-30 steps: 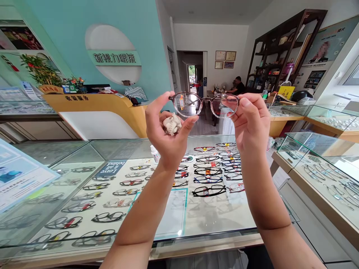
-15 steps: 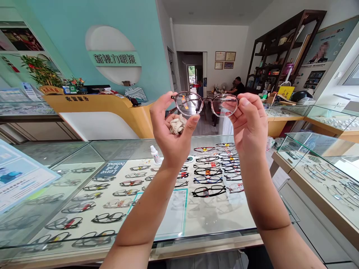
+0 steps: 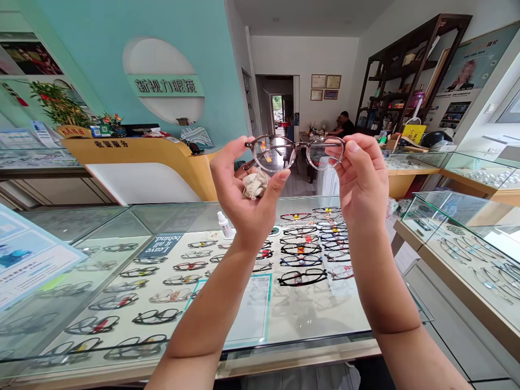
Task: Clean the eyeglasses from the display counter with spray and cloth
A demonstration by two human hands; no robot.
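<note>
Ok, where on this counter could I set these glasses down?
For the glasses, the glass countertop is bare along its near edge, from the leaflet on the left to the right corner. A bottle stands toward the far edge. The rows of frames lie under the glass, not on it.

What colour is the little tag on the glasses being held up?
An orange tag on the clear-rimmed round glasses, seen in the head view.

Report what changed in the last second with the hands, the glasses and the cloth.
Very little. The crumpled white cloth in the left hand shifted slightly right, towards the lens, and that end of the clear-rimmed round glasses dipped a touch. Nothing was taken up or let go. The left hand and the right hand hold the glasses by their ends above the glass display counter, as before.
</note>
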